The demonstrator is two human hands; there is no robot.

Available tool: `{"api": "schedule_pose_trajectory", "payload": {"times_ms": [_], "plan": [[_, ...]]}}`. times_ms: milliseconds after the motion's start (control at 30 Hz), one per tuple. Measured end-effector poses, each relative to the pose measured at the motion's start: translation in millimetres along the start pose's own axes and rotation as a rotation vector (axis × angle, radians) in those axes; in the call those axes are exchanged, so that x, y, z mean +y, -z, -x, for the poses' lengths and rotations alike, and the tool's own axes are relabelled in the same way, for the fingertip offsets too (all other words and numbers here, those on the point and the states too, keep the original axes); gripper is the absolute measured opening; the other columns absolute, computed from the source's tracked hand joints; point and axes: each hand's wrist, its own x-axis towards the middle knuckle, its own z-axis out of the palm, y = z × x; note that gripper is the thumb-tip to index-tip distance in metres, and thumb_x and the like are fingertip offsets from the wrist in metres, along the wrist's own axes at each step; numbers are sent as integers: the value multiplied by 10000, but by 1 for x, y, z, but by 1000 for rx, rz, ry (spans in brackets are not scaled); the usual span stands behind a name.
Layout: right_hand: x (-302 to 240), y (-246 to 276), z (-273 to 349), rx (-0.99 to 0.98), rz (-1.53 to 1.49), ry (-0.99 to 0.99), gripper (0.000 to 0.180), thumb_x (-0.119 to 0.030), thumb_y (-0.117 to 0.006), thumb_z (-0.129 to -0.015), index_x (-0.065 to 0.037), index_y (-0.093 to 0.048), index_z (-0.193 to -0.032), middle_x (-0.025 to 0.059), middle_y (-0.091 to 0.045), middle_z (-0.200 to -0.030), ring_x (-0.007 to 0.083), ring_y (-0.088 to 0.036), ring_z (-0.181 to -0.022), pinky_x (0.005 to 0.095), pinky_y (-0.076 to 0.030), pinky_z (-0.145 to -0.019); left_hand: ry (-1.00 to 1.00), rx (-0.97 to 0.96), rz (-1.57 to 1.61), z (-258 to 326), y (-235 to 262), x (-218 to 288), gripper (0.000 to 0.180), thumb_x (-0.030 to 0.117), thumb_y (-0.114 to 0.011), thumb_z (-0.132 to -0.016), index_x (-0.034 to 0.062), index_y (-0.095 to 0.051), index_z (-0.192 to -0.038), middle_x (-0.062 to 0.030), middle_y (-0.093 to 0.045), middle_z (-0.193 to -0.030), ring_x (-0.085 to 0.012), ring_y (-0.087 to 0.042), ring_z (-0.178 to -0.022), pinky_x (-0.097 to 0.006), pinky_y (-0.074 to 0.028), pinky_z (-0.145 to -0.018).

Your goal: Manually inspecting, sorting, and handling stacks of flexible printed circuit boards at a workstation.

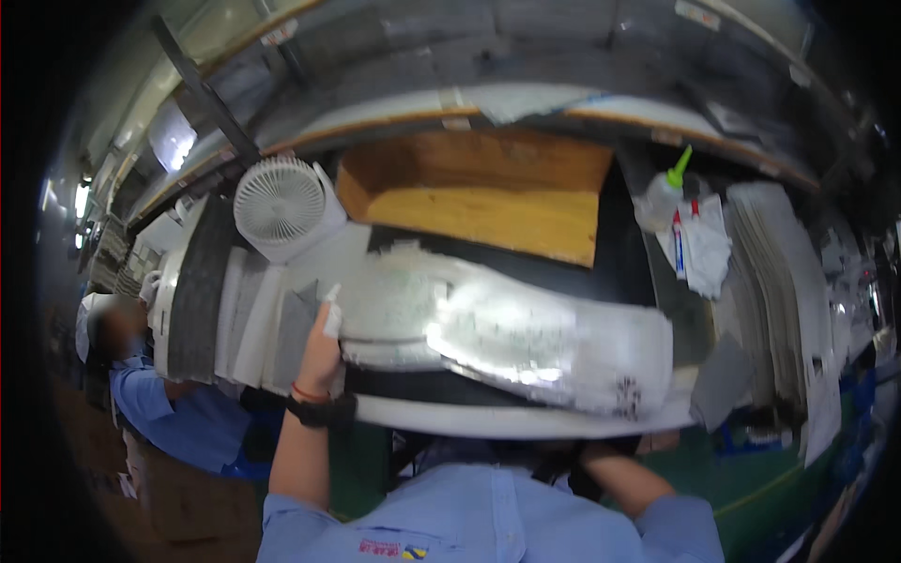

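A long, curved, shiny piece [526,328], looking like stacked sheets in clear plastic, lies across the dark worktop in front of me. Its right end carries small dark printed marks. My left hand [322,349] is closed at its left end, with white coverings on the fingertips and a dark band on the wrist. My right forearm [627,477] reaches in below the pale front edge of the bench [507,418]. The fingers of my right hand are hidden there, so what they touch cannot be seen.
Behind the piece stands an open wooden box [479,211], with a white fan [282,208] to its left. A green-tipped bottle [664,194] and markers [679,246] lie right, beside stacked grey sheets [774,281]. At left another person [169,403] sits near more stacked sheets.
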Motion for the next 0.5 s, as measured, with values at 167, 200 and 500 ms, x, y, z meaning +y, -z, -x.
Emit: {"api": "schedule_pose_trajectory", "payload": {"times_ms": [167, 200, 500], "plan": [[-25, 32, 70, -43, -189, 169, 553, -330, -584, -921, 42, -504, -1323, 292, -548, -1291, 397, -530, -1207, 413, -394, -1045, 51, -159, -80, -4, 12, 0, 586, 319, -377, -1059, -60, -252, -1488, -161, -312, -1534, -231, -254, -1432, -318, -174, -1169], [-39, 44, 86, -97, -257, 183, 551, -333, -541, -955, 40, -472, -1355, 286, -519, -1334, 379, -510, -1240, 405, -376, -1065, 57, -168, -105, -4, 14, 4, 588, 320, -376, -1059, -62, -249, -1488, -165, -304, -1538, -236, -247, -1437, -318, -167, -1171], [-140, 221, 280, 820, -672, 680, 363, -229, -624, -890, 76, -644, -1085, 187, -697, -908, 258, -653, -873, 326, -506, -738, -459, -31, -19, 32, 22, 134, 647, 329, -545, -972, 38, -307, -1499, -222, -330, -1517, -283, -354, -1397, -407, -330, -1116]]}}
